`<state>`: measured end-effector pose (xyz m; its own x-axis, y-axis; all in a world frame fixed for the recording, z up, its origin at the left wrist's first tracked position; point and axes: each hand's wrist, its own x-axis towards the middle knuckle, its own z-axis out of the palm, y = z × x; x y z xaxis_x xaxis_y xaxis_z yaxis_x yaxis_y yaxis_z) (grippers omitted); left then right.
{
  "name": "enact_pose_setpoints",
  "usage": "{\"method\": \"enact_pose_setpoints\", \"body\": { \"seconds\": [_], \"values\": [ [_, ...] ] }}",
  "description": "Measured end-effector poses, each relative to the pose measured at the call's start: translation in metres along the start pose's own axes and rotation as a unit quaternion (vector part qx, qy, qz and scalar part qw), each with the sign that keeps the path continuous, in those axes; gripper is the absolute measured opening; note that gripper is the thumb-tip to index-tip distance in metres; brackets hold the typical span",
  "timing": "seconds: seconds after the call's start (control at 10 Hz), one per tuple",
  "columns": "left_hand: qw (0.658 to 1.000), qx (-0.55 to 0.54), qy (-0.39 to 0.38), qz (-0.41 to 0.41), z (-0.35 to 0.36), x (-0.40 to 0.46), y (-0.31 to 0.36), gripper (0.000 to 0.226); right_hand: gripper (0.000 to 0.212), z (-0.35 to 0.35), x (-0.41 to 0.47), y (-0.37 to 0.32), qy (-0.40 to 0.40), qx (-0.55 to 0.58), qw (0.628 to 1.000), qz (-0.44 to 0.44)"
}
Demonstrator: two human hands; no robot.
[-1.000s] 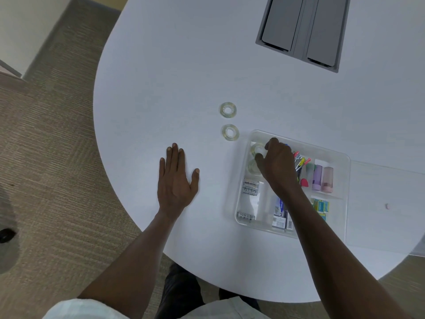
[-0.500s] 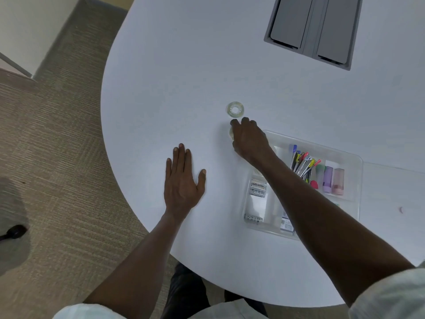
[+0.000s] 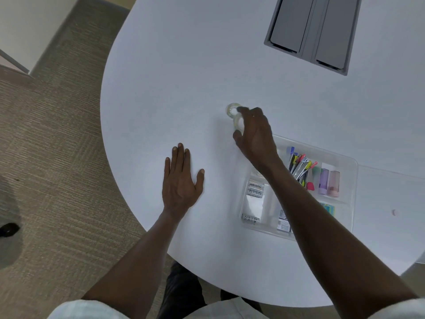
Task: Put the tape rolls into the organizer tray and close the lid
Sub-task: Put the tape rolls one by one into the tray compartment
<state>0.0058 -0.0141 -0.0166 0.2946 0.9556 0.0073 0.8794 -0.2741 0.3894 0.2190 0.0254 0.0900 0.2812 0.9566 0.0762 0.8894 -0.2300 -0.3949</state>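
Two clear tape rolls lie close together on the white table point(image 3: 184, 77). My right hand point(image 3: 255, 134) pinches the nearer tape roll point(image 3: 238, 122) between thumb and fingers, tilted on edge. Its index fingertip touches the far tape roll point(image 3: 231, 110), which lies flat. The clear organizer tray point(image 3: 353, 178) sits just right of that hand, with pens point(image 3: 299, 165), highlighters point(image 3: 328, 181) and battery packs point(image 3: 254, 199) inside; my right forearm crosses it and hides part of it. The clear lid point(image 3: 391, 238) lies flat to the tray's right. Left of the tray, my left hand point(image 3: 181, 183) rests flat on the table.
A grey cable hatch point(image 3: 308, 33) is set into the table at the far right. The table's curved edge runs along the left and front, with carpet point(image 3: 57, 157) below. A small black object point(image 3: 8, 229) lies on the floor at far left.
My right hand left the tray's upper-left compartment, reached the nearer roll on the table, took hold of it and stretched on to the far roll. My left hand stayed flat.
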Motion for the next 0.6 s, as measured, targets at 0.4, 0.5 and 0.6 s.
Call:
{"method": "enact_pose_setpoints", "body": {
  "seconds": [0.4,0.5,0.6],
  "values": [
    [1.000,-0.007,-0.005,-0.001,-0.002,-0.001,0.000,0.069,0.052,-0.044,-0.060,0.054,0.025,0.031,0.983,0.177],
    [1.000,-0.005,-0.006,-0.001,-0.002,0.000,0.001,0.069,0.050,-0.036,-0.066,0.064,-0.017,0.021,0.983,0.179],
    [1.000,-0.003,-0.008,-0.002,-0.002,0.000,0.001,0.069,0.052,-0.029,-0.068,0.065,-0.043,0.014,0.984,0.171]
  ]
}}
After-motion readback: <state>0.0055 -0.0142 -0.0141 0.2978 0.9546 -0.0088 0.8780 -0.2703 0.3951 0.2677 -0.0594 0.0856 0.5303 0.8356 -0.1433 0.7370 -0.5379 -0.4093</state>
